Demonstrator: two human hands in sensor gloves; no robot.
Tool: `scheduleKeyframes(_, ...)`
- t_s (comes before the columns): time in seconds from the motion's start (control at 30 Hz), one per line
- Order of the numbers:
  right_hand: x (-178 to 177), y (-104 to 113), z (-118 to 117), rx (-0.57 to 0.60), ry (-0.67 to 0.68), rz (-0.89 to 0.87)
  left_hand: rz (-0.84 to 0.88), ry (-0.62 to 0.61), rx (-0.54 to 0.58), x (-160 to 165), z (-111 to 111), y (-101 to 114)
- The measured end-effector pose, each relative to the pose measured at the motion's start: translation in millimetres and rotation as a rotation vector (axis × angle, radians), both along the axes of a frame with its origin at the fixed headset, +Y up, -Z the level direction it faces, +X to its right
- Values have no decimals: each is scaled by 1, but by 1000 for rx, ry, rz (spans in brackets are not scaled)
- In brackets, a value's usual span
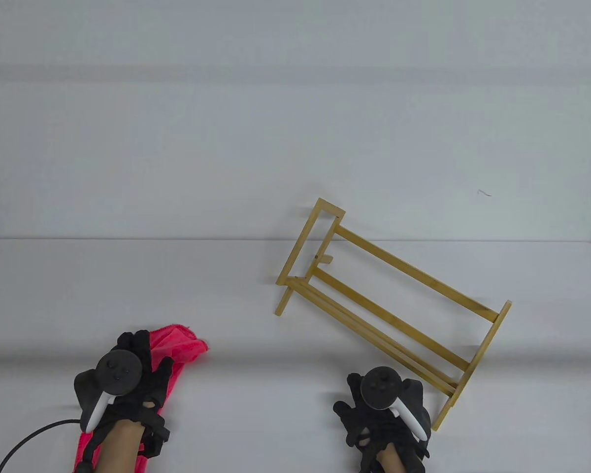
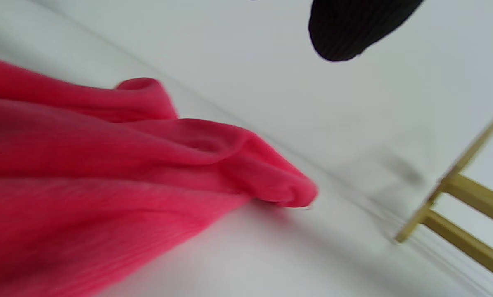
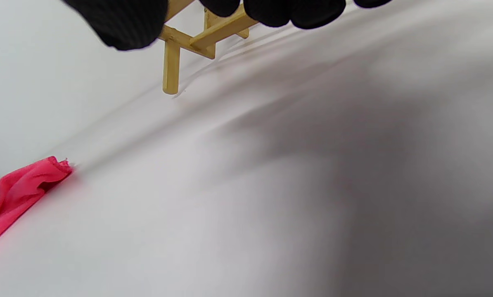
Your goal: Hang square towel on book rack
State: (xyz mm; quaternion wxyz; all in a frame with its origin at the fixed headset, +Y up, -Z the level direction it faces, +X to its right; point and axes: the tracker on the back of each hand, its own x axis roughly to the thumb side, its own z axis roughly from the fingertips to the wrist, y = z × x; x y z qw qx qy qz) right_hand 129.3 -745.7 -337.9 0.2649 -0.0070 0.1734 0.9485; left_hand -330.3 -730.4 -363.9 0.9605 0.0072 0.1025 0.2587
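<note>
White table [image 1: 256, 305] fills the table view: the left hand [image 1: 128, 379] rests on the pink square towel [image 1: 177, 342] at the near left, well apart from the wooden book rack [image 1: 389, 305]; the right hand [image 1: 381, 411] holds nothing. Left wrist view shows rumpled cloth, but whether those fingers [image 2: 349, 29] grip it I cannot tell. Right wrist view shows released fingers [image 3: 118, 22]. Best pinch one edge first, then lift.

Pink towel [image 1: 182, 345] (yellow-tan rack [image 1: 394, 305])
</note>
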Motion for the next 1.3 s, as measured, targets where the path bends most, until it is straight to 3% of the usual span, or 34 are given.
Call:
scheduleKeyframes(0.13, -1, 1, 0, 6, 8, -4, 86, 102, -101, -18, 2, -11)
scheduleKeyframes(0.37, -3, 0, 0, 5, 20, -5, 17, 170, -218, -29, 3, -24)
scheduleKeyframes(0.67, -4, 1, 0, 0, 22, 5, -23, 109, -420, -20, -1, -53)
scheduleKeyframes(1.07, -6, 1, 0, -3, 22, 26, -203, 42, -314, 6, -7, -46)
scheduleKeyframes(1.3, -6, 1, 0, -7, 21, 30, -393, -68, -243, 29, -10, -41)
